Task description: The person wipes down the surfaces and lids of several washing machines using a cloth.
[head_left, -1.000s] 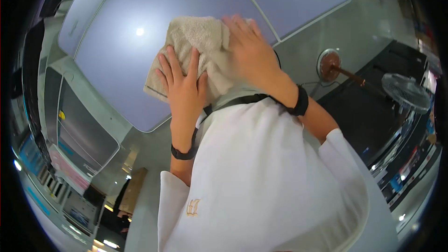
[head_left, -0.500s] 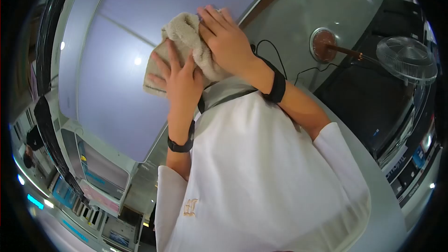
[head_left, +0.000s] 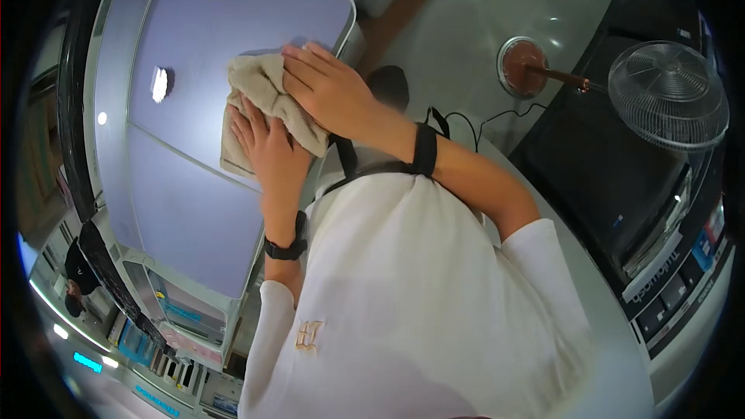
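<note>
A beige terry cloth point(head_left: 258, 75), folded and bunched, lies on a glossy lilac panel point(head_left: 194, 217) with a pale frame. My left hand point(head_left: 272, 151) presses flat on its lower part, fingers stretched and slightly apart. Over the cloth's right side lies my right hand point(head_left: 334, 93), its fingers stretched out and the thumb hidden. Both hands touch the cloth. A seam point(head_left: 182, 154) crosses the panel just left of it. Farther up, a small bright label-like thing point(head_left: 161, 84) sits on the panel, too washed out to read.
At the right, a standing fan point(head_left: 669, 95) with a wire cage rises near a black surface point(head_left: 605, 163). A dark cable point(head_left: 512, 116) runs over the grey floor point(head_left: 466, 54). Boxed appliances point(head_left: 177, 302) stand at lower left, where another person point(head_left: 80, 273) is partly visible.
The cloth and both hands have moved up across the panel past the seam. The view has shifted too, bringing the panel's rounded far corner into sight.
</note>
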